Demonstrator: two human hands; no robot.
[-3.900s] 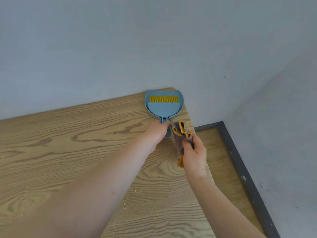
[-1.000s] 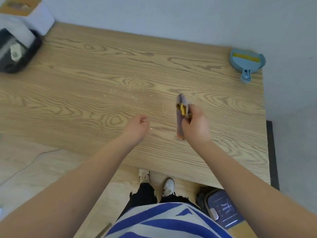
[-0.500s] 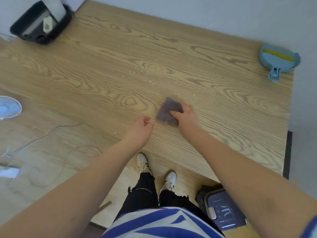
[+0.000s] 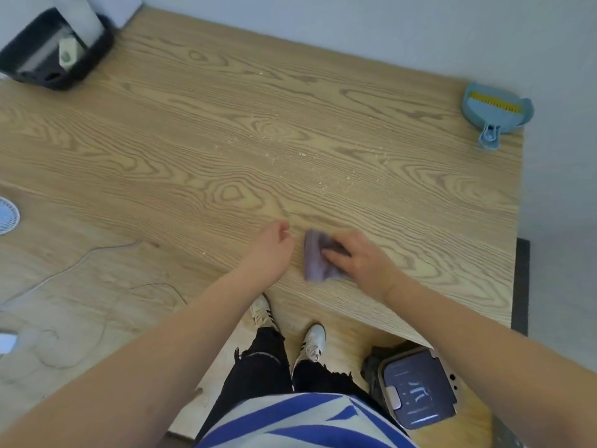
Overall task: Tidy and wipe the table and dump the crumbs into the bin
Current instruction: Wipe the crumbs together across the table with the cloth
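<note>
A purple-grey cloth (image 4: pixel 314 258) lies flat on the wooden table (image 4: pixel 161 150) near its front edge. My right hand (image 4: pixel 358 257) presses on the cloth with straight fingers. My left hand (image 4: pixel 271 248) hovers just left of the cloth, fingers loosely curled, holding nothing. Pale crumbs (image 4: pixel 319 171) are scattered over the table's middle, beyond both hands. A blue dustpan with a yellow-bristled brush (image 4: pixel 494 111) sits at the far right corner. The bin (image 4: pixel 416 389) stands on the floor under the table's front right edge, its dark lid shut.
A black tray holding white items (image 4: pixel 55 53) occupies the far left corner. On the floor to the left are a small white fan (image 4: pixel 8 215) and a thin cable (image 4: pixel 80 263). My feet stand at the table's front edge. The wall runs behind the table.
The view swung from the dustpan corner to the table's front. My right hand laid the folded cloth flat and dragged it toward the front edge. My left hand stayed beside it.
</note>
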